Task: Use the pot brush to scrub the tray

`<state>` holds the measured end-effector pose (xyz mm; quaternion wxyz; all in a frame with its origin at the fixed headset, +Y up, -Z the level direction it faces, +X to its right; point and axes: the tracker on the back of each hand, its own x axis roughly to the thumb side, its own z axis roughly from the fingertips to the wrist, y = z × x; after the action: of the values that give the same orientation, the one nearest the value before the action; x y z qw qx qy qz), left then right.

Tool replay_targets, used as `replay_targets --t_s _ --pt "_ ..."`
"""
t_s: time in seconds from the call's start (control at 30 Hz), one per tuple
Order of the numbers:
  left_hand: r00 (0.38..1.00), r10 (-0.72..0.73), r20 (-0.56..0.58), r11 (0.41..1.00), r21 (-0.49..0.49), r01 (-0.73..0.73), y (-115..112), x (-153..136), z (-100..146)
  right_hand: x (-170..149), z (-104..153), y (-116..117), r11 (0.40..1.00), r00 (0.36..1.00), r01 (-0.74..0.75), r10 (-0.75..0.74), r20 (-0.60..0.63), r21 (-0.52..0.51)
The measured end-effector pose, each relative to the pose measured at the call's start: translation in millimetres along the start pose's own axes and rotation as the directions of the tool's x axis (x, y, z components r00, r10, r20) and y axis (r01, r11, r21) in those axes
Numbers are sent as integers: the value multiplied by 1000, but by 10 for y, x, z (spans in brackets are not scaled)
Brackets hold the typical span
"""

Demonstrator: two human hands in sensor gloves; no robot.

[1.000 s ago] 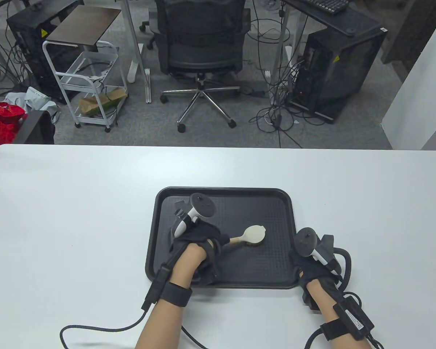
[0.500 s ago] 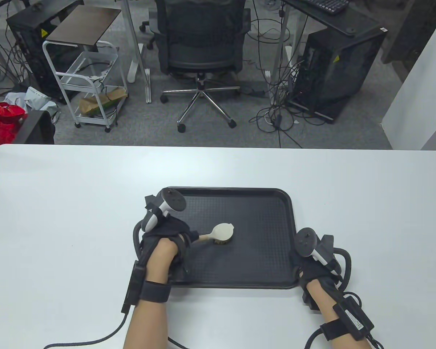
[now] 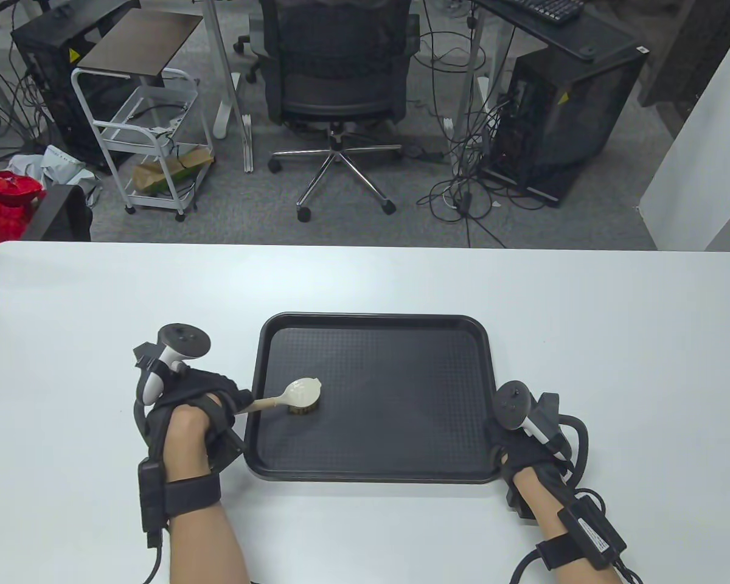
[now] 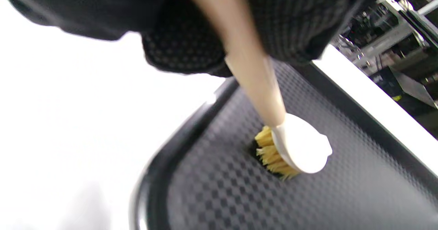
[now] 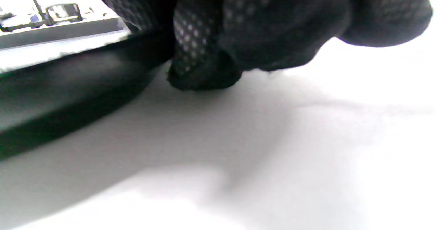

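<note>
Table view: the tray (image 3: 401, 450) is lying on the white counter (image 3: 97, 292), with the brush (image 3: 301, 395) pressing bristles down at its nine o'clock side. The left hand (image 3: 188, 407) is gripping the brush handle; the right hand (image 3: 523, 444) is clasping the tray's four o'clock corner.

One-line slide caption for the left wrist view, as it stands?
Left hand grips the pot brush by its wooden handle, yellow bristles pressed onto the textured black tray near its rim.
</note>
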<state>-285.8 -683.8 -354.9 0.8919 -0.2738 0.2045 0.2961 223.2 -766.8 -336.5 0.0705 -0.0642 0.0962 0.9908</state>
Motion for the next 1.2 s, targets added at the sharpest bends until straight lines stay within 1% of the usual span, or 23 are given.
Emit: replay_targets --t_s 0.13,0.23,0.27,0.33,0.4,0.47,0.53,0.57,0.6,0.63,0.67,0.73,0.8,0.87,1.0,1.03,1.13,1.2 --pt "998 61 -31 998 34 -60 131 -232 -1 -1 0 0 1000 1000 1 -1 0 0" --pt "996 81 -35 996 44 -80 156 -280 3 -1 1 0 1000 1000 1 -1 0 0" --pt "996 83 -21 996 41 -82 159 -265 7 -2 1 0 1000 1000 1 -1 0 1" --pt "995 100 15 993 58 -101 173 -207 35 -1 2 0 1000 1000 0 0 -1 0" --pt "990 117 80 990 69 -123 173 -98 70 -1 2 0 1000 1000 -1 1 -1 -1" --pt "973 157 168 985 51 -167 125 71 98 -1 1 0 1000 1000 0 0 -1 0" --pt "957 154 246 987 8 -161 34 286 115 0 2 0 1000 1000 -1 1 -1 0" --pt "947 134 291 990 -10 -137 -37 432 127 1 3 0 1000 1000 -2 2 -1 -1" --pt "942 117 314 993 -25 -115 -95 537 134 0 2 0 1000 1000 -2 2 -1 -2" --pt "935 95 343 995 -47 -84 -198 701 154 0 2 0 1000 1000 -2 2 -1 -2" --pt "930 80 360 997 -52 -65 -265 797 160 0 2 0 1000 1000 -2 2 -1 -1" --pt "914 34 404 998 -59 -11 -481 1075 199 1 3 0 1000 1000 -3 3 -1 -2" --pt "902 22 432 997 -77 13 -652 1244 217 1 3 0 1000 1000 -2 2 -1 -2" --pt "893 16 449 996 -85 25 -876 1420 240 1 2 0 1000 1000 -2 2 -1 -1" --pt "878 -10 479 995 -82 57 -1221 1636 257 0 1 0 1000 1000 -1 1 -1 -1" --pt "874 -10 486 993 -96 65 -1308 1676 247 0 1 0 1000 1000 -1 1 -1 0" --pt "879 -11 478 994 -86 60 -1528 1748 239 1 1 0 1000 1000 -3 3 -1 -1" --pt "875 -33 483 995 -67 74 -1629 1787 234 0 1 0 1000 1000 -1 1 0 -1"
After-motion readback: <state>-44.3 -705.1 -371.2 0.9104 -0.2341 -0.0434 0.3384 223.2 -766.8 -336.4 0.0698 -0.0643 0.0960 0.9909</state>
